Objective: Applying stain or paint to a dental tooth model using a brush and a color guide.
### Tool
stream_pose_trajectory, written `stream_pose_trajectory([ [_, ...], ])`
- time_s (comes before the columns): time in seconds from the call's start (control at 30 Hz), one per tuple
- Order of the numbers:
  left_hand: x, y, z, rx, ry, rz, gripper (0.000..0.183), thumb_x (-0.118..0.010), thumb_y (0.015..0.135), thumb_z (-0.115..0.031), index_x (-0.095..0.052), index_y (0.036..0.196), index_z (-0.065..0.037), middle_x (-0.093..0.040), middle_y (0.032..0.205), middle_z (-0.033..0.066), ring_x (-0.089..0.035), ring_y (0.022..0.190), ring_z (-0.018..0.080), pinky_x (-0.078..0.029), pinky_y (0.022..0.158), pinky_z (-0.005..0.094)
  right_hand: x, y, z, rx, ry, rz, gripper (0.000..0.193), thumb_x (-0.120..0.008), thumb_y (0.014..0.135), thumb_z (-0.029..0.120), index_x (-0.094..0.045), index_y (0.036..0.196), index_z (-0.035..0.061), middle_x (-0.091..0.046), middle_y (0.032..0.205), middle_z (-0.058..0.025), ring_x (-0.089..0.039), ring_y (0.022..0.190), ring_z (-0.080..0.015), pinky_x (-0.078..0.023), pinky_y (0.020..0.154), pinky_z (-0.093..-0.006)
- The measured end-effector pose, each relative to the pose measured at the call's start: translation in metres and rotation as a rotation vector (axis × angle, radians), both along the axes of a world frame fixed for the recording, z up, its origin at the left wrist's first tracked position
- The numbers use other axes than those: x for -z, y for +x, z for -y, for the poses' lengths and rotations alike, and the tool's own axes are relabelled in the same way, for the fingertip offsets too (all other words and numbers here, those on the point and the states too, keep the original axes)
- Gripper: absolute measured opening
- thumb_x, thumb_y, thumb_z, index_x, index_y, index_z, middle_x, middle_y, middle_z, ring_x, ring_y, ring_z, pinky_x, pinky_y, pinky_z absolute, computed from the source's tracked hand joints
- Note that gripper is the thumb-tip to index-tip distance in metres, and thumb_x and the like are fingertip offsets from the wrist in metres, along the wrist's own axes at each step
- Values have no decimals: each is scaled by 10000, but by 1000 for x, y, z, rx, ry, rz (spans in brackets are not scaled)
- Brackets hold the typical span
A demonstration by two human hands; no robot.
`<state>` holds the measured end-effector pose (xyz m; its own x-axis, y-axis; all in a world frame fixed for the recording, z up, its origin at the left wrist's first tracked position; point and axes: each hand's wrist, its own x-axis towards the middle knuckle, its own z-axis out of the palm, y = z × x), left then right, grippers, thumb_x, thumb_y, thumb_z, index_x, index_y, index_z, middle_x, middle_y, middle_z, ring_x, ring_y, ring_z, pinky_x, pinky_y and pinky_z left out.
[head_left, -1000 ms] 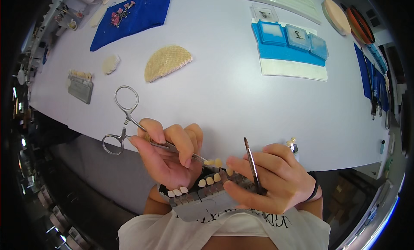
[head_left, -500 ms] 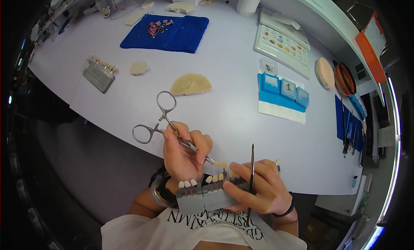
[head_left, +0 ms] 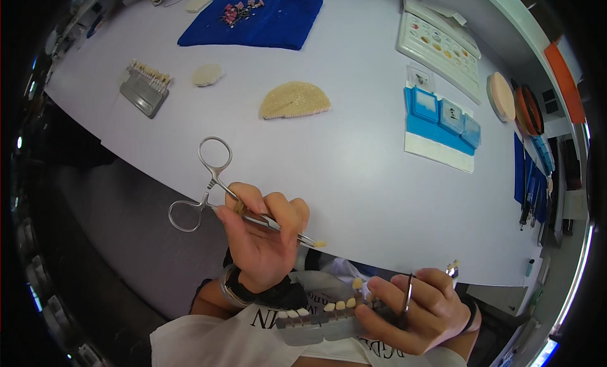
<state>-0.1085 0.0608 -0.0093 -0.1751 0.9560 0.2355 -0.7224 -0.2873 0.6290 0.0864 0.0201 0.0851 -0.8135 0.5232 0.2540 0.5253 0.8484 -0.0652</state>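
Note:
My left hand (head_left: 264, 231) is closed around a steel hemostat (head_left: 215, 173), its ring handles pointing up and left. A small yellowish tooth crown (head_left: 320, 244) sits in the hemostat's tips, over the table's near edge. Low in front of my shirt, my right hand (head_left: 417, 310) grips a grey tooth shade guide (head_left: 313, 329) carrying several tooth-shaped tabs. One tab (head_left: 358, 283) stands higher than its neighbours, close to my right fingertips. A thin dark brush (head_left: 406, 297) is also held between the right fingers, seen nearly end-on.
A second shade guide (head_left: 144, 98) lies at the left, near a round pale pad (head_left: 208, 74) and a half-round beige one (head_left: 295, 101). A blue cloth (head_left: 278, 25) bears pink-headed burs. Right are blue-lidded boxes (head_left: 451, 116), a white palette (head_left: 439, 50) and tools on blue cloth (head_left: 534, 190).
The hemostat and crown have moved away from the shade guide. My right hand has shifted down and right with the guide and tilted the brush. The view has also shifted.

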Motion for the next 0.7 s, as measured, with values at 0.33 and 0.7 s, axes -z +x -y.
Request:
stream_pose_trajectory([
  [0.33,-1,-8,-6,-74,-11,-4,412,-151,944,-455,-377,881,-117,-451,570,66,-366,461,127,-346,568,327,17,-8,-67,-232,-227,-204,178,-561,721,114,-585,887,54,-568,922,-121,-554,863,-244,-451,751,-351],
  [0.7,-4,5,-22,-35,20,54,435,-106,936,-478,-353,833,-135,-404,495,29,-217,381,100,-307,487,284,30,-3,-80,-240,-258,-368,96,-573,706,113,-559,782,57,-560,872,-119,-562,911,-269,-447,817,-373],
])
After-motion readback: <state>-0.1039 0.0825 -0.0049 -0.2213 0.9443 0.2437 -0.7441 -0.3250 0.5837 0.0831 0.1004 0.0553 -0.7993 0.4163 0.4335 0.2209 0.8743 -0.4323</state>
